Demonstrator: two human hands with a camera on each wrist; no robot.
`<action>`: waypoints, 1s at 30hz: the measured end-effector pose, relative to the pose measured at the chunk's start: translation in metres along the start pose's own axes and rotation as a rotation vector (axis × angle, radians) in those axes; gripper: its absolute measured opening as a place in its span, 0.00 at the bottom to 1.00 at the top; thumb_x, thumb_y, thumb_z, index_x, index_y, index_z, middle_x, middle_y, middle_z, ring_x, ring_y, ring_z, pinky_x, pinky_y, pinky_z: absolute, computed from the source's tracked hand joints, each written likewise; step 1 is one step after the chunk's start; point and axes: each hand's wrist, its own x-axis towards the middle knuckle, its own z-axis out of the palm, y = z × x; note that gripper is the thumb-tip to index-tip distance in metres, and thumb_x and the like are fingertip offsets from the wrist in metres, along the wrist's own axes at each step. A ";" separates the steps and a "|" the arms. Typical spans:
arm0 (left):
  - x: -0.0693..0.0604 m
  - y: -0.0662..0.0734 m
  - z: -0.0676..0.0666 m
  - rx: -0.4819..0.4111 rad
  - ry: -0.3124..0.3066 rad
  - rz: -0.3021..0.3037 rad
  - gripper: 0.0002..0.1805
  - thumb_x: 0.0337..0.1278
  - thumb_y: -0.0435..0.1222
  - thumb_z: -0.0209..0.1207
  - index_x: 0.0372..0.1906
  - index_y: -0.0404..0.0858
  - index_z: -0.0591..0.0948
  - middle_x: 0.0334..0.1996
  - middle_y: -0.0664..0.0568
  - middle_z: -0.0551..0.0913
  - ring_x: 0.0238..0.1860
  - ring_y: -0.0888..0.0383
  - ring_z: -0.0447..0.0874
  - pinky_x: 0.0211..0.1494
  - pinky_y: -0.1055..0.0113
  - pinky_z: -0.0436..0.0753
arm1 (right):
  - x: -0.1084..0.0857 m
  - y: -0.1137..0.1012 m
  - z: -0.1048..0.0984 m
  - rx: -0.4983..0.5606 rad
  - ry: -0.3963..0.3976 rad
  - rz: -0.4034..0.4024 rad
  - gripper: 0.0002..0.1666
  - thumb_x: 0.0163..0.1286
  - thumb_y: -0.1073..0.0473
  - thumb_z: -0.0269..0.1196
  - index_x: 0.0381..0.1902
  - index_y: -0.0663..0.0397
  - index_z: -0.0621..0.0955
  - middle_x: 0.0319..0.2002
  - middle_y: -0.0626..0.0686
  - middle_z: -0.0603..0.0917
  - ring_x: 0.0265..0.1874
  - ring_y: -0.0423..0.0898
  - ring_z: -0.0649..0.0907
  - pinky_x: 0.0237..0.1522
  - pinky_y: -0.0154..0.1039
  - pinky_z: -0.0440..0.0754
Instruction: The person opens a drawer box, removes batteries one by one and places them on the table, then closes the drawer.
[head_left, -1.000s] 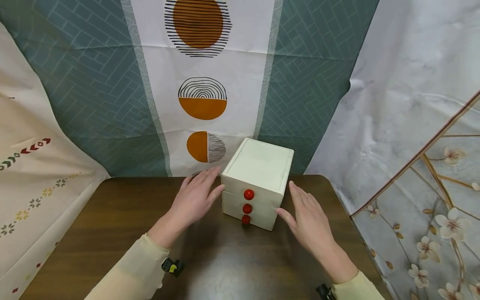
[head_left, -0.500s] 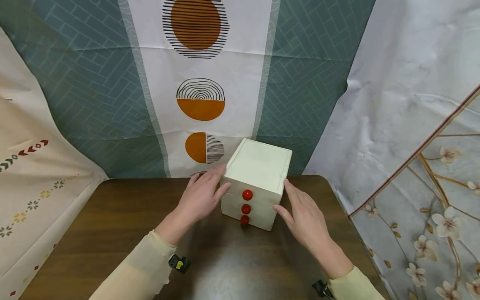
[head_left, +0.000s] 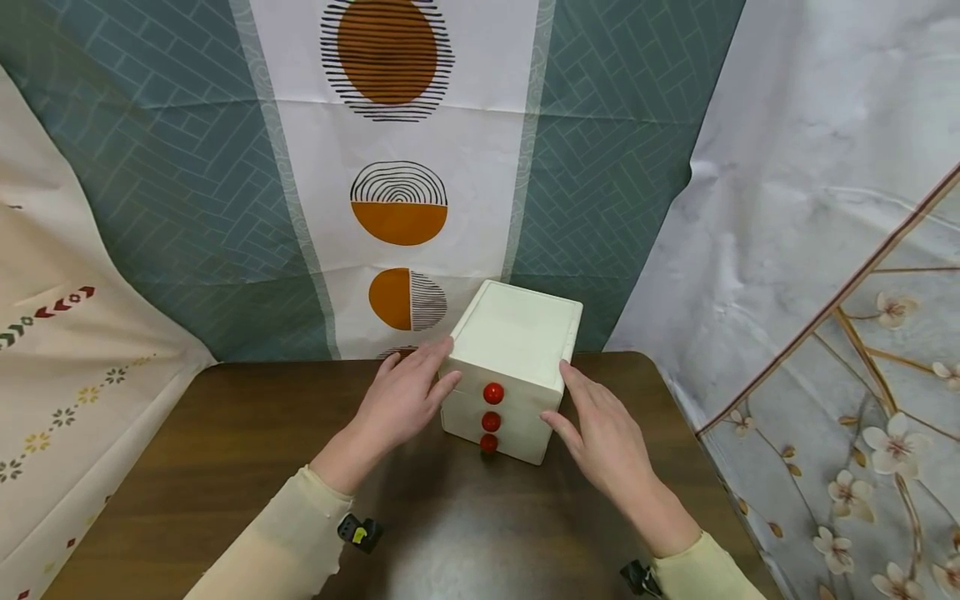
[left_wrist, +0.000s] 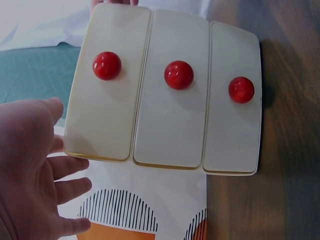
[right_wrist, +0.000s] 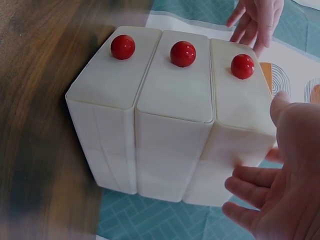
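Note:
A small white three-drawer cabinet (head_left: 517, 329) stands at the back of the table, its front turned slightly to the left. One round red knob (left_wrist: 178, 75) sits on each drawer front, and all the drawers look closed. My left hand (head_left: 401, 396) is at the cabinet's upper left edge, fingers extended and thumb near the front face. On the opposite side, my right hand (head_left: 611, 437) has its fingers along the upper right side, thumb by the front's right edge. In the right wrist view, fingertips (right_wrist: 240, 170) lie against or very close to the side wall.
The dark brown wooden table (head_left: 247, 467) stretches to the left and in front of the cabinet. Behind it hangs a green and white patterned cloth (head_left: 615, 167). A cream cloth (head_left: 67, 417) borders the left, a floral one (head_left: 817, 400) the right.
Both hands have moved inward to the cabinet's sides, the left one rightward and the right one slightly leftward. The head view has shifted a little; the cabinet appears to stay in place.

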 end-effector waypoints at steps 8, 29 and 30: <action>-0.002 0.000 -0.001 -0.008 0.004 0.004 0.38 0.84 0.51 0.60 0.86 0.38 0.68 0.82 0.46 0.71 0.82 0.42 0.69 0.84 0.30 0.57 | 0.002 -0.003 0.001 0.011 0.040 -0.018 0.49 0.75 0.46 0.75 0.84 0.61 0.69 0.76 0.63 0.78 0.70 0.64 0.82 0.71 0.63 0.80; -0.014 -0.003 -0.004 0.044 0.048 0.042 0.34 0.82 0.49 0.62 0.83 0.39 0.74 0.77 0.45 0.78 0.78 0.43 0.75 0.83 0.32 0.62 | 0.009 -0.004 0.004 0.016 0.082 -0.036 0.45 0.75 0.48 0.75 0.80 0.63 0.73 0.69 0.64 0.84 0.63 0.62 0.86 0.60 0.62 0.87; -0.014 -0.003 -0.004 0.045 0.051 0.043 0.34 0.82 0.49 0.63 0.83 0.39 0.74 0.76 0.45 0.79 0.78 0.43 0.75 0.83 0.32 0.62 | 0.010 -0.004 0.004 0.018 0.086 -0.039 0.45 0.75 0.48 0.76 0.80 0.64 0.74 0.68 0.64 0.85 0.62 0.62 0.86 0.59 0.62 0.87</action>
